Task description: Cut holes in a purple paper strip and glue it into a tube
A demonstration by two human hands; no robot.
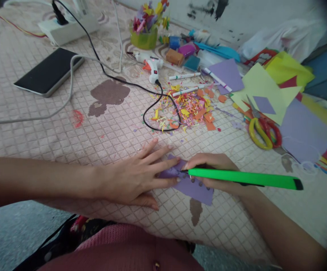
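Observation:
A small piece of purple paper [198, 192] lies on the cloth near the table's front edge, with several dark marks on it. My left hand [143, 173] is spread flat, its fingertips resting on the paper's left part. In my right hand [216, 165] is a bright green pen [245, 177], held in a pinch close to its dark tip. That tip meets the paper just beside my left fingers, and the pen's back end points right. The fingers of both hands hide parts of the paper.
Paper scraps [193, 107] lie beyond my hands, with a glue gun [153, 71] and its looped cord. Scissors [260, 131] and coloured sheets [304, 128] are at right. A black tablet-like device [49, 71], power strip [67, 30] and bowl of paper flowers [143, 37] stand farther back.

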